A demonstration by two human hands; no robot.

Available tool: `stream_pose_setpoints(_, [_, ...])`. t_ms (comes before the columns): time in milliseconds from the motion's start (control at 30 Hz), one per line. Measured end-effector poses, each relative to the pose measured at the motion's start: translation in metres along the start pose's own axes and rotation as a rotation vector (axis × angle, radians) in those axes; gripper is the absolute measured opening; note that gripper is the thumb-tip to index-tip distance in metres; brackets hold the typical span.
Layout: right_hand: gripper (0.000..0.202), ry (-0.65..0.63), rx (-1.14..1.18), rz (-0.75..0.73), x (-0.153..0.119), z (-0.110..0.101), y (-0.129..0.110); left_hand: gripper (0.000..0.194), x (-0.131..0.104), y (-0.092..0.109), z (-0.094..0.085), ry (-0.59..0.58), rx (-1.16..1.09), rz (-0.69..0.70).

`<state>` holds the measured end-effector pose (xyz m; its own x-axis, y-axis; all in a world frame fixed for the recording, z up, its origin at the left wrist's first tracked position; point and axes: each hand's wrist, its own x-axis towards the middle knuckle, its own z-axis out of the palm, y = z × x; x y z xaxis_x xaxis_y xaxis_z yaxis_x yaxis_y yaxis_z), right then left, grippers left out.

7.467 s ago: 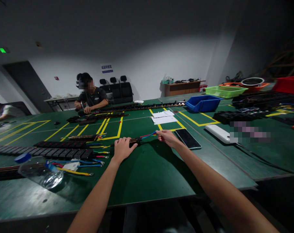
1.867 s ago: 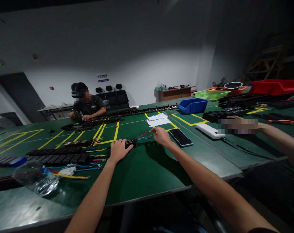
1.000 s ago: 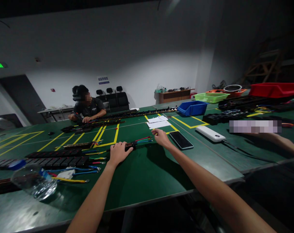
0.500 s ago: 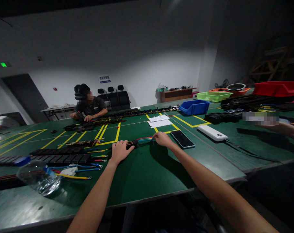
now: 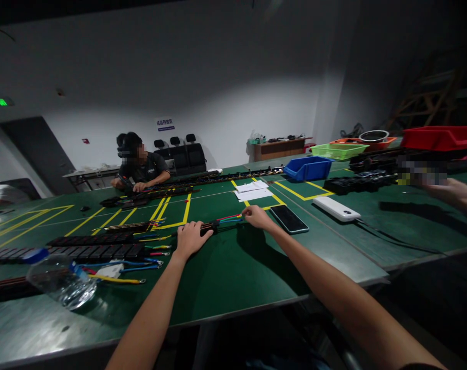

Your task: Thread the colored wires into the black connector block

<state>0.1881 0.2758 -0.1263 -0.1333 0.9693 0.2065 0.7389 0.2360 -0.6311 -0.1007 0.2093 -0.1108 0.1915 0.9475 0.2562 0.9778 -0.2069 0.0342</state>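
My left hand (image 5: 192,239) lies over a dark bar assembly (image 5: 208,226) on the green table, its fingers wrapped around it. Coloured wires (image 5: 229,219), red, green and blue, run from the right end of that assembly. At their tips my right hand (image 5: 256,216) is closed in a pinch on the wire ends. The exact grip is small and partly hidden by the fingers. To the left, black segmented strips (image 5: 98,253) lie side by side, with lugged wires at their right ends. A black phone (image 5: 289,219) rests just right of my right hand.
A clear bottle (image 5: 61,282) lies at the left front. White sheets (image 5: 252,191), a blue bin (image 5: 307,168) and a white power bank (image 5: 336,209) are beyond or to the right. Across the table sits a person (image 5: 141,169); another person's hand (image 5: 454,192) reaches in at the right.
My hands hold nearly the same places. The wires near my right hand are slightly more spread. The other person's hand at the right has shifted right.
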Motion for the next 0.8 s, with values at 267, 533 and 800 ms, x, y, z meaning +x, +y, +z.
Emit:
stream_pose_setpoints(267, [0.046, 0.131, 0.429, -0.01, 0.01, 0.006, 0.004, 0.066, 0.0, -0.001, 0.001, -0.003, 0.004, -0.002])
stream_pose_setpoints(533, [0.059, 0.076, 0.346, -0.035, 0.009, 0.003, 0.007, 0.066, -0.001, 0.001, -0.001, -0.001, 0.01, -0.004])
stream_pose_setpoints(800, [0.046, -0.106, 0.054, 0.033, 0.003, -0.002, 0.005, 0.066, 0.0, -0.001, 0.001, -0.001, -0.007, 0.005])
